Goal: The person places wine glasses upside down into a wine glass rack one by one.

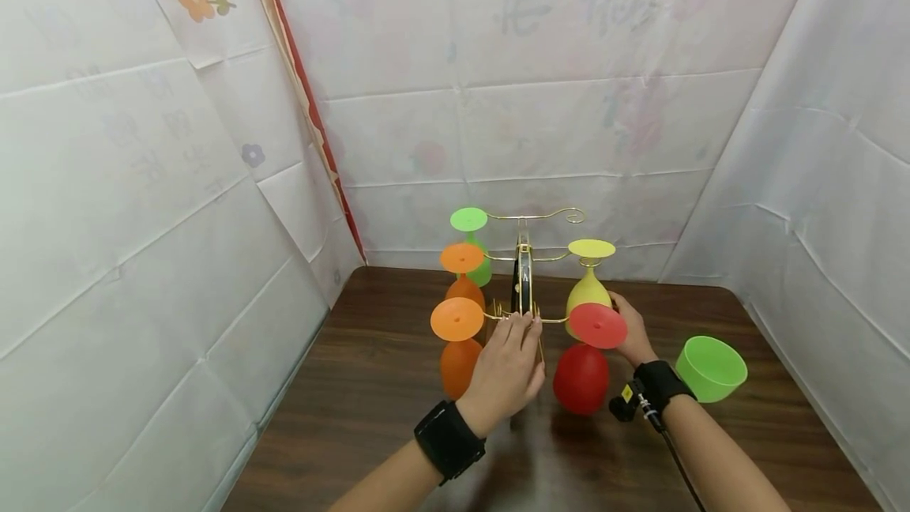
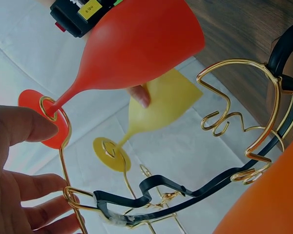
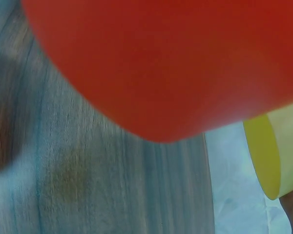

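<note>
A gold-and-black wire wine glass rack (image 1: 524, 275) stands on the table, goblets hanging upside down from its arms. My left hand (image 1: 505, 374) holds the front of the rack, its fingertips at the gold wire (image 2: 63, 161) and its thumb by the red goblet's base. My right hand (image 1: 633, 329) grips the yellow goblet (image 1: 588, 289) by its bowl, the thumb showing on it in the left wrist view; most of those fingers are hidden. In front of it hangs the red goblet (image 1: 581, 379). Orange goblets (image 1: 460, 366) and a green goblet (image 1: 478, 269) hang on the left side.
A green cup-shaped piece (image 1: 711, 370) stands on the dark wooden table (image 1: 341, 409), right of my right wrist. The rear right arm (image 1: 574, 216) of the rack ends in a bare curl. White sheeting (image 1: 569, 125) walls the table at the back and sides.
</note>
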`<state>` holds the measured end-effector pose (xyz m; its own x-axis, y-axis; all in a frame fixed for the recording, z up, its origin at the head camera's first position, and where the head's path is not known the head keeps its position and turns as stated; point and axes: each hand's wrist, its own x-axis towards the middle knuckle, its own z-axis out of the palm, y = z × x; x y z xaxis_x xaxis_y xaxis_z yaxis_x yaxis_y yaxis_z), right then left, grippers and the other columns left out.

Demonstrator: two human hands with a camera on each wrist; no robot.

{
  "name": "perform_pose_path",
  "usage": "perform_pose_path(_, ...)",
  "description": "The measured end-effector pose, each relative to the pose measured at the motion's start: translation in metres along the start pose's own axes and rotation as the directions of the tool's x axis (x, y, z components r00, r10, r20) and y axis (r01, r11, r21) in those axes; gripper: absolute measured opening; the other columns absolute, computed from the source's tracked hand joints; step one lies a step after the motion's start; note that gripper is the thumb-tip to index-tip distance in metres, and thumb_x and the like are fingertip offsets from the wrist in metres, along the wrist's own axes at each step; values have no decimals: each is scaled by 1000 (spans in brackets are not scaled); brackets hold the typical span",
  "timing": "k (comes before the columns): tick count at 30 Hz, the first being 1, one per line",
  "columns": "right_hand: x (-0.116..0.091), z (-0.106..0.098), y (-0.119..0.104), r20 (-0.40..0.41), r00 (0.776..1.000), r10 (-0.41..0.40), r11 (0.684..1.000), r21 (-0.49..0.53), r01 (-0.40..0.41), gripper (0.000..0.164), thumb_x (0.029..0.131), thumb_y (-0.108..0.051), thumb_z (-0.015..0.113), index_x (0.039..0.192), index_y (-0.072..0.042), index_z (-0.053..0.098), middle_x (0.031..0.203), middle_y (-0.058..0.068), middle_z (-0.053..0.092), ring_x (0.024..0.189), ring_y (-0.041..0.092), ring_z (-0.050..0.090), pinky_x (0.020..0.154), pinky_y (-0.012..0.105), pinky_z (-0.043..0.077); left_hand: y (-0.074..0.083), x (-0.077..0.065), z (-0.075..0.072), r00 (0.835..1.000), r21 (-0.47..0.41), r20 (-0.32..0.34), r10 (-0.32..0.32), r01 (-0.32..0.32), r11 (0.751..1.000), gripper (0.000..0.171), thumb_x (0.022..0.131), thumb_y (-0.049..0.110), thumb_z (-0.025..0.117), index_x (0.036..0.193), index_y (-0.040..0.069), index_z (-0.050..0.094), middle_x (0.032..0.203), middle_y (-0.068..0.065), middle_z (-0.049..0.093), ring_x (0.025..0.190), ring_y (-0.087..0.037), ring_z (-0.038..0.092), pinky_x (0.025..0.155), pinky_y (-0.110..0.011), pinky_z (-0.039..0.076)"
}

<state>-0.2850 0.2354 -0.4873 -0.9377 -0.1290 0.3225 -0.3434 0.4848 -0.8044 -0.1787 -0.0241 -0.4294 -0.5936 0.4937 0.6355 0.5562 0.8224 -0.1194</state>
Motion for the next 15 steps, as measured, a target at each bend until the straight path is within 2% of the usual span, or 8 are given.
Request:
perform_pose_path(2,0,-1,-1,3,999,33,999,3,-33,63,89,-10,64,138,12,32,130,31,46,116,43,47,93,53,42,0,0,0,1000,5,-2,-1,1,1000,53,81,30,66,125,2,57,123,-11,58,117,-25,52,105,-33,38)
perform_pose_path(3,-1,-1,-2,4,999,45,999,7,-45,63,90,-10,64,139,12,31,131,31,45,117,44,46,94,55,41,0,0,-1,1000,6,-4,-1,1,1000,53,81,30,66,125,2,57,123,-11,58,117,-25,52,104,-33,38)
perform_pose_path(8,-2,-1,-1,-1,995,95,995,3,-95,65,92,-15,61,140,12,28,134,32,42,119,44,44,96,57,40,0,1,-1,1000,7,8,-8,8,1000,54,81,30,66,126,3,57,123,-11,57,117,-25,52,105,-34,39)
perform_pose_path(15,-9,4,4,15,991,132,989,62,-133,67,92,-20,61,142,8,26,137,28,41,124,39,41,99,55,37,1,0,-2,1000,-3,23,-8,8,1000,53,81,30,66,126,3,56,124,-10,57,118,-24,52,105,-33,38)
